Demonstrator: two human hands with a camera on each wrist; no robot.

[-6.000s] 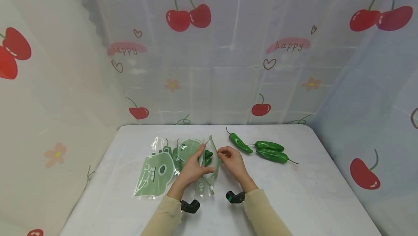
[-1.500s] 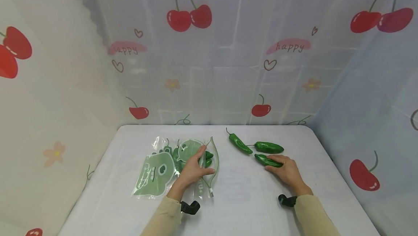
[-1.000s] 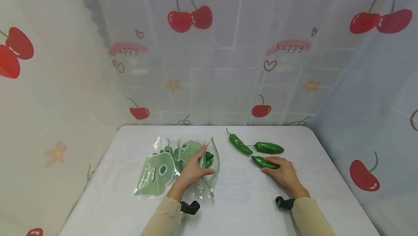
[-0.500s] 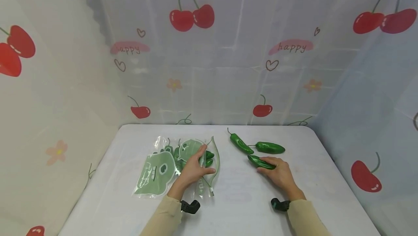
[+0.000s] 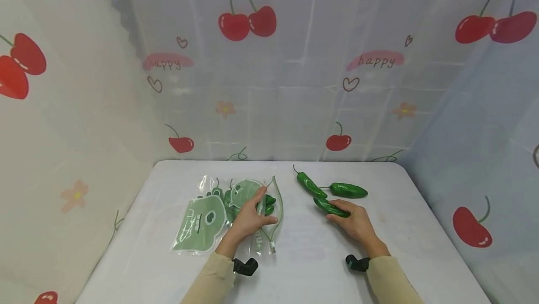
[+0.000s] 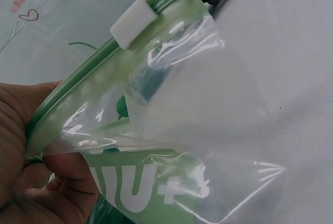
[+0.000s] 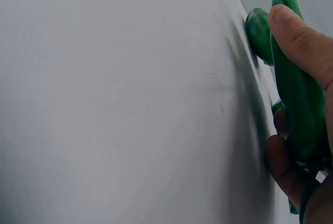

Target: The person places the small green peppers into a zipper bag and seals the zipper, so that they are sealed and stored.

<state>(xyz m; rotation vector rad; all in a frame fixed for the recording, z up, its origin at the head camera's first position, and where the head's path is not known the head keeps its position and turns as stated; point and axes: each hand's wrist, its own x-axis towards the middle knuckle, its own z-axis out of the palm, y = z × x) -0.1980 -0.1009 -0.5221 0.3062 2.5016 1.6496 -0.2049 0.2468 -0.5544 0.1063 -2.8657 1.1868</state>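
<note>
My left hand (image 5: 247,222) holds the open mouth of a clear zip bag (image 5: 201,229) printed with a green cartoon face. In the left wrist view, the bag's green zip rim (image 6: 83,75) passes by the curled fingers, and a white slider (image 6: 134,23) sits on it. Several green chili peppers (image 5: 269,209) lie inside, partly hidden by print and hand. Right of the bag, my right hand (image 5: 355,223) grips another green chili pepper (image 5: 326,206) between thumb and fingers. The right wrist view shows that pepper (image 7: 299,99) just off the table, stem toward the palm.
Two more green chili peppers lie on the white table (image 5: 303,271): one (image 5: 310,184) slanting behind the held pepper, one (image 5: 347,190) to its right. A cherry-printed curtain (image 5: 273,84) stands behind the table and along both sides.
Six seconds ago my right hand was at the bag's rim. Since then it has taken hold of the front chili pepper and moved left with it toward the bag. The left hand has stayed put.
</note>
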